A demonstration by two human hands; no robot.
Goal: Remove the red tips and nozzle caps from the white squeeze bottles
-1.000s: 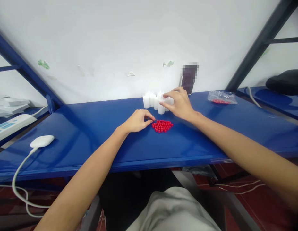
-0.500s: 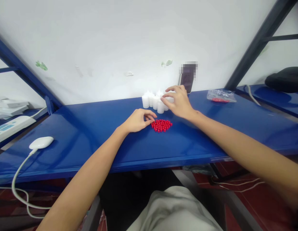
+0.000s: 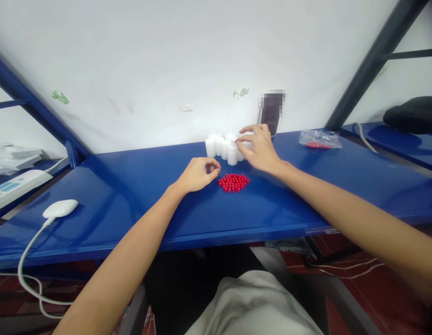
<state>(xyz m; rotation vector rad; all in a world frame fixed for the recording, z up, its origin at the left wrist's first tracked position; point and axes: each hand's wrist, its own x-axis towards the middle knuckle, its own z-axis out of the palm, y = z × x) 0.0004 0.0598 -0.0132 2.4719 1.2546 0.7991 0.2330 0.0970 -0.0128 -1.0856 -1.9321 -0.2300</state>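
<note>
My left hand (image 3: 201,174) hovers at the left edge of a flat cluster of small red caps (image 3: 234,183). Its thumb and forefinger come together in a pinch; whatever is between the tips is too small to make out. My right hand (image 3: 259,148) reaches to a group of small white bottles (image 3: 218,146) with pointed tops. Thumb and fingertips close at the neck of the front white bottle (image 3: 232,155), which stands upright on the table. Part of the group is hidden behind the right hand.
The blue table (image 3: 142,204) meets a white wall. A dark phone (image 3: 270,114) leans there, behind my right hand. Farther right lies a clear plastic bag (image 3: 320,138) with red pieces. At the left are a white cabled device (image 3: 60,208) and a power strip (image 3: 18,186).
My left hand has drawn slightly left, off the edge of the red caps, and its fingertips have come together. The right hand stays at the front bottle.
</note>
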